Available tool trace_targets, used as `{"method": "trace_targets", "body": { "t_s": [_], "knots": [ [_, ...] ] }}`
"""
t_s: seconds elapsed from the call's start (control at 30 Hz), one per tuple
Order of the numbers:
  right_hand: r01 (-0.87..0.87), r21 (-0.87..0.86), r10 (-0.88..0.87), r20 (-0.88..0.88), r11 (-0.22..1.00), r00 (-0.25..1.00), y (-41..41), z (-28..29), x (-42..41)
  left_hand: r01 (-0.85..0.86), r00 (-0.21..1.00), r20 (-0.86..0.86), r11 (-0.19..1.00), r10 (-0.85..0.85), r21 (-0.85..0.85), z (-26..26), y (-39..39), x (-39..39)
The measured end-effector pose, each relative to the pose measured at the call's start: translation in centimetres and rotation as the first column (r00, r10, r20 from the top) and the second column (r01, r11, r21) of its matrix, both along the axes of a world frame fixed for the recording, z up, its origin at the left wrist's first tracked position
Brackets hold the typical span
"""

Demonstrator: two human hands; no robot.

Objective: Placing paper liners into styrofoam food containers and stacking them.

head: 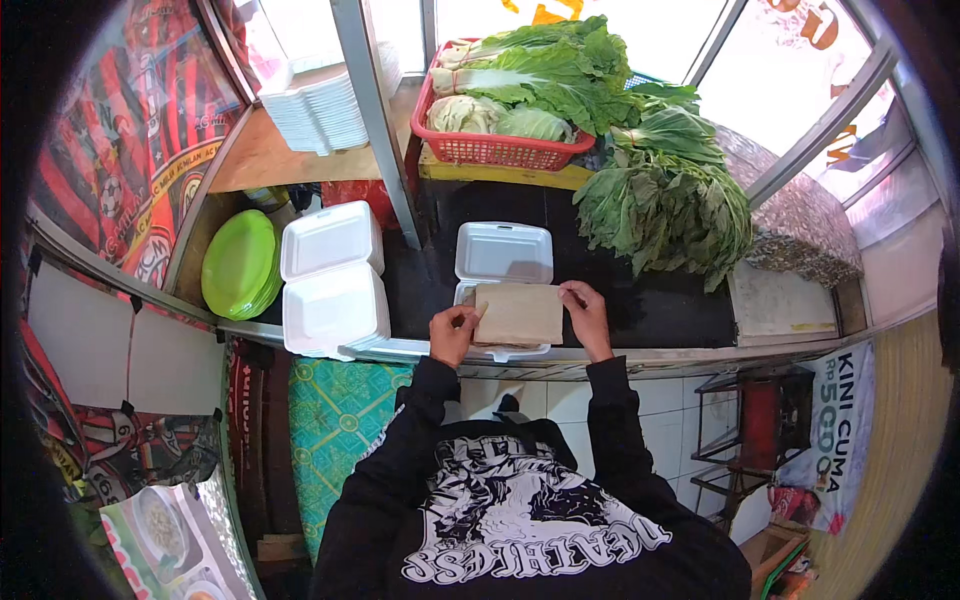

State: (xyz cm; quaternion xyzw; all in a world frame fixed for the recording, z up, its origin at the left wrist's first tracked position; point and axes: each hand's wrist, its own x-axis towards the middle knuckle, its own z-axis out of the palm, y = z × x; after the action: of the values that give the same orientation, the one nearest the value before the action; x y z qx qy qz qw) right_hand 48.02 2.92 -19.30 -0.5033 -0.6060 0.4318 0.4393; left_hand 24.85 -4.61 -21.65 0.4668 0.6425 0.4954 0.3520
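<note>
My left hand (453, 334) pinches the left edge of a brown paper sheet (519, 313), and my right hand (586, 318) pinches its upper right corner. The sheet lies over the lower half of an opened white foam food box (504, 253), whose lid is tilted back behind it. The paper hides what the box holds. Left of my left hand, a stack of opened white foam boxes (334, 307) stands at the counter's front edge.
Green plates (240, 266) are stacked at the left. Closely stacked foam boxes (319, 109) stand on a wooden shelf. A red plastic basket (502, 150) holds cabbages and leafy greens, beside bundled greens (667, 195). A metal post (382, 120) rises behind the counter (675, 319).
</note>
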Motion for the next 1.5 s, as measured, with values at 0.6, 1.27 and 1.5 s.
{"method": "trace_targets", "body": {
  "t_s": [0.6,1.27,1.5],
  "knots": [
    [-0.155,-0.147,0.155,-0.015,0.977,0.988,-3.6,5.7,-5.4,-0.065,0.971,0.228,0.998,0.065,-0.007,7.3,-3.4,-6.6],
    [-0.427,-0.087,0.431,0.043,0.9,0.901,-2.9,6.1,-25.6,-0.367,0.929,-0.021,0.929,0.369,0.045,7.2,-9.1,-23.9],
    [-0.415,-0.096,0.426,0.237,0.905,0.873,-3.5,5.4,-28.5,-0.364,0.888,-0.301,0.931,0.347,0.002,6.5,-9.4,-26.6]
  ]
}}
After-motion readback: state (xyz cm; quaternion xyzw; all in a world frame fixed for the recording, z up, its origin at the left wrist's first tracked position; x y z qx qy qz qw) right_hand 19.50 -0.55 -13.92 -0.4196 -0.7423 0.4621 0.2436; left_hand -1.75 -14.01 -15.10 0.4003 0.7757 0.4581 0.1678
